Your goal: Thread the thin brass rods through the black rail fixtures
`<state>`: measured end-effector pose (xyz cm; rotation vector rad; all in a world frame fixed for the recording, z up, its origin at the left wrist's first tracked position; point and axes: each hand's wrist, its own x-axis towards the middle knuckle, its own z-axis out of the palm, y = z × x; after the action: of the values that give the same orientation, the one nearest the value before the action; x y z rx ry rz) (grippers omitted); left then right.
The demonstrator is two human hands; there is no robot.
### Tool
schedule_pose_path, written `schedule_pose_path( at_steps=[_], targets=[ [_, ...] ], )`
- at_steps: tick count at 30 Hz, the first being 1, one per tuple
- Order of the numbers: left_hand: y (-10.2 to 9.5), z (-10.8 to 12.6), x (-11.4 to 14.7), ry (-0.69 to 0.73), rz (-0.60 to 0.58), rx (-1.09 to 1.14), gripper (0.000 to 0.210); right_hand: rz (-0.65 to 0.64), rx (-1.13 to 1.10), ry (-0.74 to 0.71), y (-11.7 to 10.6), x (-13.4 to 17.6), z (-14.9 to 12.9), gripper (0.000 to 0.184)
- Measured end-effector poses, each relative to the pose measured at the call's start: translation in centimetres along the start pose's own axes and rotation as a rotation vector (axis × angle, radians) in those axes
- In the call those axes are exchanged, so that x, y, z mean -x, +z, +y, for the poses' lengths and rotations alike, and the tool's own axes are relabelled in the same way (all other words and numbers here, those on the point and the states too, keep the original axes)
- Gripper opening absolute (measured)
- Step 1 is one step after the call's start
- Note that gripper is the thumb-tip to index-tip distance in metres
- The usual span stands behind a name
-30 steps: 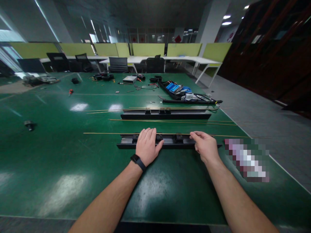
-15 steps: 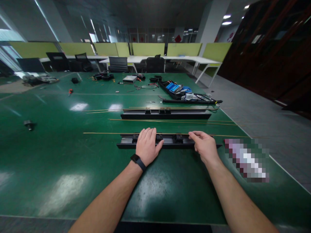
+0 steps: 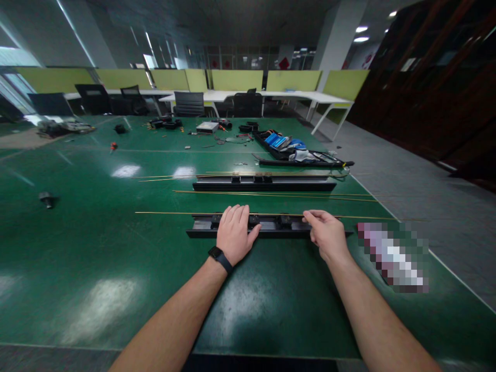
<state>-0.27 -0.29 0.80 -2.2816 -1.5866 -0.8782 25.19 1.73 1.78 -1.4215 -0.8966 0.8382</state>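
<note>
1. Through the head camera I'm looking across an office, where yellow-green partitions (image 3: 236, 80) and white desks (image 3: 298, 95) are standing beyond a glossy green tabletop (image 3: 116, 243).
2. Near the hands, a black channel rail (image 3: 279, 234) is lying crosswise on that tabletop, with small black blocks (image 3: 284, 221) sitting inside its channel.
3. A thin gold-coloured rod (image 3: 174, 212) is running along the rail's far edge and reaching out well past its left end.
4. I'm seeing the left hand (image 3: 235, 235) lying flattened across the rail, fingers extended and covering part of the rod; how hard it is pressing, I cannot tell.
5. The right hand (image 3: 329, 233) is pinching the rod narrowly between thumb and forefinger, over the rail's right portion.
6. I'm judging the step in hand as steadying the rail while guiding the rod along it; the next move, I'm reckoning, is calling for a light, level pinch and a firm left palm.
7. Farther off, a second rail (image 3: 263, 186) is lying roughly parallel, with loose rods (image 3: 240, 193) resting between the two.
</note>
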Motion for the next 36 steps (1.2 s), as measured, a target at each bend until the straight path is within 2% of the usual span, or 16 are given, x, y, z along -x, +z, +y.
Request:
schedule_pose_path(
  at_steps=[5,9,18,28,36],
  targets=[
    [-0.07,0.11,-0.05,-0.002,0.005,-0.002,0.054,-0.065,0.097,-0.058,-0.17,0.28,-0.05,0.051],
    [-0.08,0.19,-0.07,0.0,-0.002,-0.009,0.055,-0.039,0.12,-0.038,-0.1,0.24,0.0,0.049],
    [0.02,0.09,0.01,0.0,-0.005,-0.005,0.055,0.027,0.011,0.025,0.13,-0.15,0.2,0.051],
    [-0.06,0.14,0.01,-0.003,0.002,-0.014,0.054,-0.038,0.05,-0.041,-0.11,0.2,0.06,0.049],
    [0.11,0.09,0.04,-0.005,0.005,-0.01,0.055,-0.03,0.084,-0.037,-0.08,0.08,0.09,0.049]
  ],
)
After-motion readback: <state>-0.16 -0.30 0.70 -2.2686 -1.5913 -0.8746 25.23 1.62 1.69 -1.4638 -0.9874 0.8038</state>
